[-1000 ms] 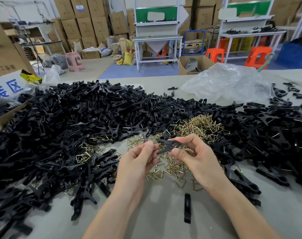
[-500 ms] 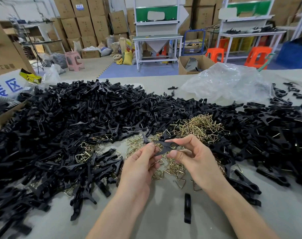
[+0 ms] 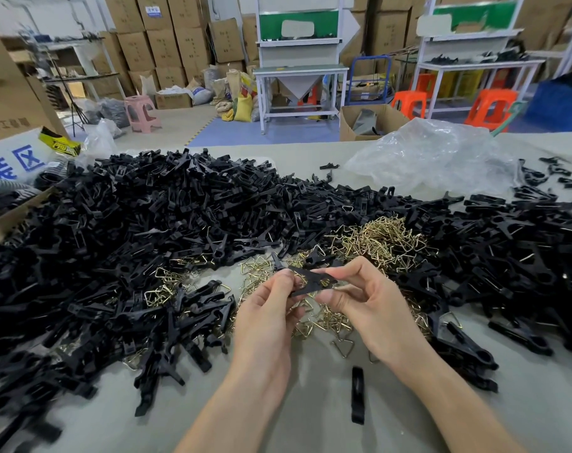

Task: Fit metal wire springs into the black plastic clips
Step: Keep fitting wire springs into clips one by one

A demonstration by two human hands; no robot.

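A heap of black plastic clips (image 3: 131, 230) covers the surface (image 3: 310, 410) at left. The left hand (image 3: 265, 318) pinches one end of a crossed black clip (image 3: 310, 282) (just above loose brass-coloured wire springs (image 3: 385, 240)); the right hand (image 3: 369, 305) pinches its other end.

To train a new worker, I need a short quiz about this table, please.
1. True or false: both the left hand and the right hand hold the black plastic clip pieces.
2. The heap of gold-coloured triangular wire springs lies: A) in a box, B) loose on the grey table, C) on a stool.
3. Fill in: the crumpled clear plastic bag lies at the table's far ____ side.
Key: 1 true; 2 B; 3 right.
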